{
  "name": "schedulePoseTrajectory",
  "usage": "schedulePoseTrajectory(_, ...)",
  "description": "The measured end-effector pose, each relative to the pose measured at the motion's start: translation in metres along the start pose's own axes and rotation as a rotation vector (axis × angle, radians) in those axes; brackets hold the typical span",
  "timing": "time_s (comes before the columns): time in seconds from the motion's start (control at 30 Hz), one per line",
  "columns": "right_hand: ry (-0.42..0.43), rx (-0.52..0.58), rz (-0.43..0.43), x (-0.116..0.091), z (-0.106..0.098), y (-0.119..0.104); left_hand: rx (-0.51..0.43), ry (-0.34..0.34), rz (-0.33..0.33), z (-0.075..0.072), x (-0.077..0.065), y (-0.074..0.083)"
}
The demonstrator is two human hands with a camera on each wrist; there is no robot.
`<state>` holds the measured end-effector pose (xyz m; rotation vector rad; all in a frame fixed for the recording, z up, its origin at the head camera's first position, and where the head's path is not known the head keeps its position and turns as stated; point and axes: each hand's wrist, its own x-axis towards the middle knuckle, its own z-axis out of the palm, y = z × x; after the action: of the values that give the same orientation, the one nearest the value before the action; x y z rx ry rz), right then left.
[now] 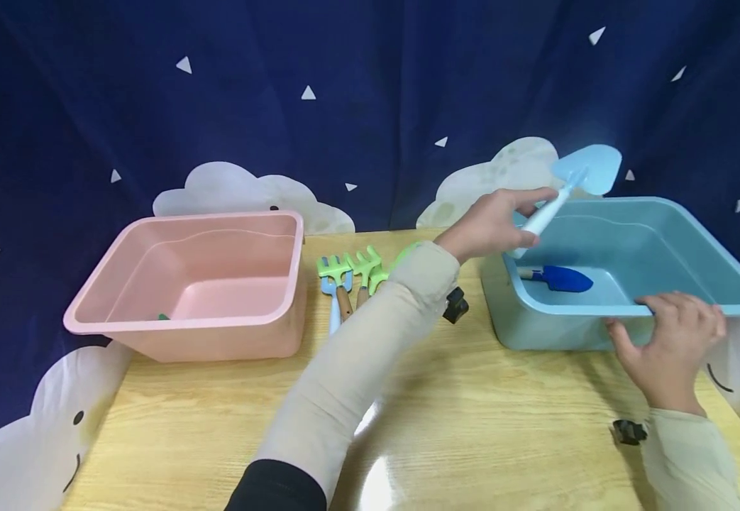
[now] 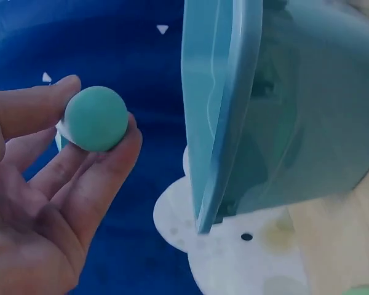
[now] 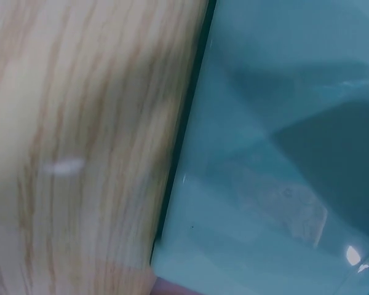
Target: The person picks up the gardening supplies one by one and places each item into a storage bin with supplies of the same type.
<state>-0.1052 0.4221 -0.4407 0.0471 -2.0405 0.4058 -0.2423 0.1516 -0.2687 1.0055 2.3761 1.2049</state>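
My left hand pinches the pale handle of a light blue toy trowel and holds it up above the left end of the blue bin. In the left wrist view, the handle's round end sits between the thumb and fingers, hiding the rest. My right hand grips the bin's front rim, fingers over the edge and thumb on the outside. Inside the bin lies a dark blue trowel. Mostly bin wall fills the right wrist view.
A pink bin stands to the left with a small green piece inside. Several toy rakes and other tools lie between the bins, partly behind my left forearm. The wooden table extends in front, and a dark blue curtain hangs behind.
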Motion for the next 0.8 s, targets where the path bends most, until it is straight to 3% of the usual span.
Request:
schedulePoseTrajectory(0.23,-0.062,-0.016,-0.006,-0.004,-0.003,0.001,-0.003,-0.056,-0.029,0.021,0.009,0.004)
schedulePoseTrajectory(0.57,-0.018,0.021,-0.016,0.000,0.002,-0.002,-0.097,-0.103,-0.034,0.030,0.013,-0.003)
schedulePoseTrajectory(0.8,0.017,0.035,-0.002,0.001,0.004,-0.002,-0.056,-0.111,-0.043,0.032,0.013,0.000)
